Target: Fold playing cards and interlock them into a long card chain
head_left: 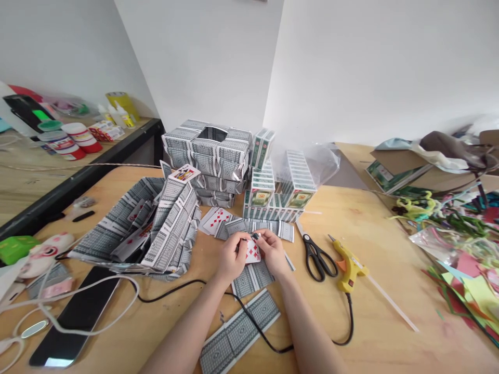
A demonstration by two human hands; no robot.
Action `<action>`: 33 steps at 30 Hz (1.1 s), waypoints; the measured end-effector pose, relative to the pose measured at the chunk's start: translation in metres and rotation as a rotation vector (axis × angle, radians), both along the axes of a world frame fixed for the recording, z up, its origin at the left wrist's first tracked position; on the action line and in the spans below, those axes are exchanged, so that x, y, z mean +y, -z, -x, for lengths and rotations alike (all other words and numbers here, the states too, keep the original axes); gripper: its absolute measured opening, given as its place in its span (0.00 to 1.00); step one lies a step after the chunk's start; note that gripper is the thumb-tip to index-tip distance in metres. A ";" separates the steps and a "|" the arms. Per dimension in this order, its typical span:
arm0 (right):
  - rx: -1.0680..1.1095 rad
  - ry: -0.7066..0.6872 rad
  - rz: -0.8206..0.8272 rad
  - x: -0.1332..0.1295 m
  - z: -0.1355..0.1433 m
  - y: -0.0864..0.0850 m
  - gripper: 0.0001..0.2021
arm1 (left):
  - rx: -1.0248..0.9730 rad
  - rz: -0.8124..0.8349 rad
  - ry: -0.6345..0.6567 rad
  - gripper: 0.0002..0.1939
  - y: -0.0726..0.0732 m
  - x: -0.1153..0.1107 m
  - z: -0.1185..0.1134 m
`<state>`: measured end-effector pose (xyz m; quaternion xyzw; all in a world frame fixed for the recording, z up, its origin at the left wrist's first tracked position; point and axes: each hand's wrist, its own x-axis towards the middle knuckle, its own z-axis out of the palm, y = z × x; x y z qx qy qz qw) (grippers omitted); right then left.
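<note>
Between my two hands I hold a playing card (253, 252) with red diamonds facing up. My left hand (233, 254) is closed on its left edge, and my right hand (272, 251) pinches its upper right side. Whether the card is single or folded with others I cannot tell. Below my hands lie joined cards (249, 283), backs up, and a longer strip of cards (239, 332) sits nearer to me. Just beyond are a fan of loose cards (215, 219) and another card strip (273, 228). Fingertips partly cover the held card.
Left stands a basket made of cards (175, 223); behind it, stacked card-built boxes (210, 150). Card packs (268, 192) are piled at the back. Scissors (316, 258) and a yellow glue gun (351, 267) lie right, its black cable (257, 324) crossing under my arms. A phone (78, 317) lies left.
</note>
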<state>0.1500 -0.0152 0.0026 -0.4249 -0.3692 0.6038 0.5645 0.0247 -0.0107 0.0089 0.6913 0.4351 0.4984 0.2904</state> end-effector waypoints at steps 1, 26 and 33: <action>-0.008 0.017 -0.004 0.000 0.000 0.001 0.12 | -0.016 0.007 0.021 0.07 0.000 0.001 0.000; -0.183 0.079 -0.087 0.001 -0.001 0.004 0.05 | -0.155 0.274 -0.108 0.07 0.006 0.013 -0.002; -0.265 0.019 -0.073 -0.003 0.000 -0.003 0.10 | 0.029 0.108 -0.110 0.05 0.005 0.008 0.002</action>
